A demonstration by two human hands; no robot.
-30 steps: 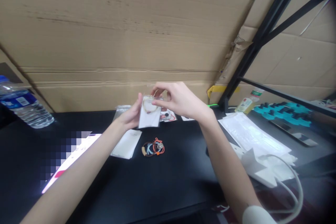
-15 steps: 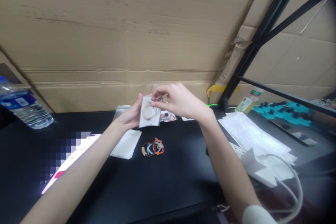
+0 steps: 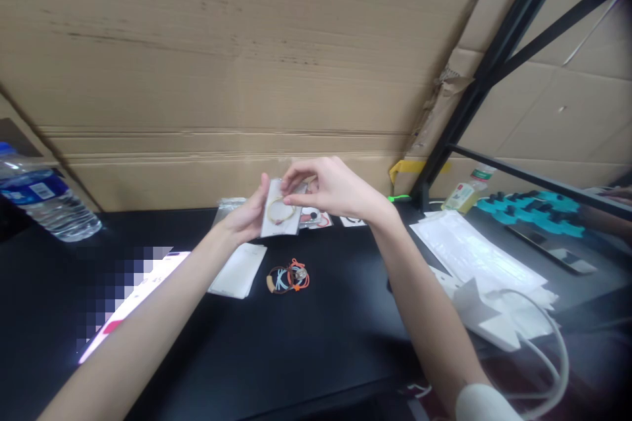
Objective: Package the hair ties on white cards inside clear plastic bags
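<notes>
My left hand grips a small white card in a clear plastic bag by its left side, thumb up along the edge. A thin gold-coloured loop, like a bracelet or hair tie, lies against the card's face. My right hand is closed in a pinch at the card's top right, thumb and fingertips by the loop's upper part. Exactly what lies between those fingertips is partly hidden. On the black table below sits a small cluster of hair ties in orange, light blue and brown.
Left of the hair ties lies a stack of white cards, with a clear bag behind. More carded pieces are behind my hands. A water bottle and lit screen stand left; white packets and a cable right.
The card has tilted and shifted up slightly. My right hand has moved a little left, its fingertips further over the card's top. The things on the table are unmoved.
</notes>
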